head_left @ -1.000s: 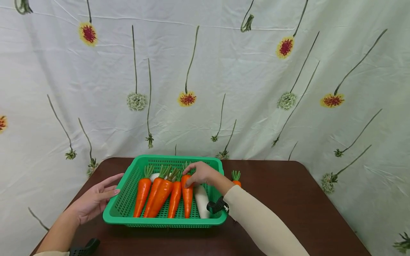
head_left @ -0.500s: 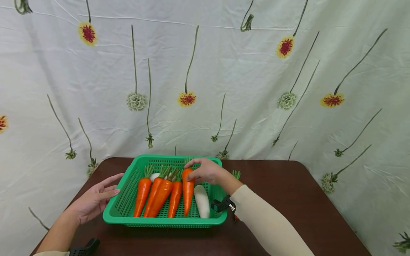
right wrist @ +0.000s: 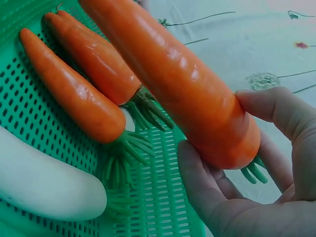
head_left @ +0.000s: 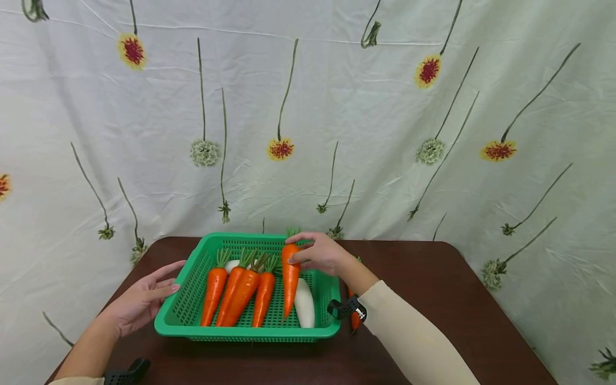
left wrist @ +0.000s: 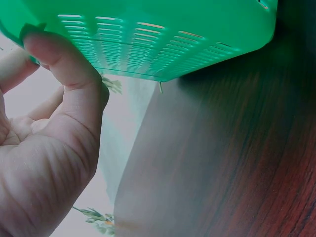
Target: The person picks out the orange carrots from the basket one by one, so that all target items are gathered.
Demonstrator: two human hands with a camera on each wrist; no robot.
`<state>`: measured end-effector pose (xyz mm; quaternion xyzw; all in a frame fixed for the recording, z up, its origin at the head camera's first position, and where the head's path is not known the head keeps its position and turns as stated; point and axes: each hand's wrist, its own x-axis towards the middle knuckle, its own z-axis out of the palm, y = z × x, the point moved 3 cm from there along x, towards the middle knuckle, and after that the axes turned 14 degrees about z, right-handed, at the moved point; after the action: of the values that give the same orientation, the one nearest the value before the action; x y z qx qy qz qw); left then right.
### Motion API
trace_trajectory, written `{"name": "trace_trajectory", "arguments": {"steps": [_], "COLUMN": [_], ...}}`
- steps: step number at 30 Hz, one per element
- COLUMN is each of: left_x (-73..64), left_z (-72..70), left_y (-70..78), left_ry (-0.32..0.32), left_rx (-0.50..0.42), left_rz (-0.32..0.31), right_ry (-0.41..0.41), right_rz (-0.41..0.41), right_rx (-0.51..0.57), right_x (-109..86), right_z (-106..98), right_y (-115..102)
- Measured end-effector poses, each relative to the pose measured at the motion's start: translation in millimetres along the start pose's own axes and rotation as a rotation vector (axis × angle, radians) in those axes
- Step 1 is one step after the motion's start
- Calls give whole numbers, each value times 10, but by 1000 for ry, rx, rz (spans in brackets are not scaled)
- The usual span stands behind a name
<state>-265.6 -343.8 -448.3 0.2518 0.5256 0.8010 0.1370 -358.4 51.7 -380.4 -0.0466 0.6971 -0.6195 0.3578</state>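
My right hand [head_left: 320, 254] pinches an orange carrot [head_left: 291, 272] near its leafy top, thumb on one side and fingers on the other. The carrot [right wrist: 182, 84] hangs tip down over the green basket [head_left: 245, 334]. Below it lies a white radish [head_left: 305, 305], its leaves at the far end. To the left, several more carrots [head_left: 240, 299] lie side by side inside, tops away from me; part of another white vegetable [head_left: 232, 264] shows behind them. My left hand [head_left: 139, 299] rests its extended fingertips on the basket's left rim [left wrist: 10, 19].
On the dark brown table [head_left: 414, 299], partly hidden behind my right wrist, another carrot [head_left: 355, 318] lies right of the basket. A white floral curtain [head_left: 308, 107] hangs behind the table's back edge. I wear a black strap [head_left: 346, 307] on my right wrist.
My right hand has lifted the carrot off the basket's floor and moved it up and to the right, uncovering more of the radish's left side. The left hand and basket have not moved.
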Motion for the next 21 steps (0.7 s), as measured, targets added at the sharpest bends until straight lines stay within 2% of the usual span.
{"name": "trace_trajectory", "arguments": {"steps": [6, 12, 21], "left_x": [-8, -11, -13], "left_z": [1, 14, 14], "left_y": [2, 6, -1], "left_ry": [-7, -7, 8], "left_rx": [-5, 0, 15], "left_rz": [8, 9, 5], "right_ry": [25, 52, 99], "right_rz": [-59, -88, -123], "right_rx": [33, 84, 96], "right_x": [-91, -183, -299], "right_z": [-71, -127, -227], "right_y": [3, 26, 46]}}
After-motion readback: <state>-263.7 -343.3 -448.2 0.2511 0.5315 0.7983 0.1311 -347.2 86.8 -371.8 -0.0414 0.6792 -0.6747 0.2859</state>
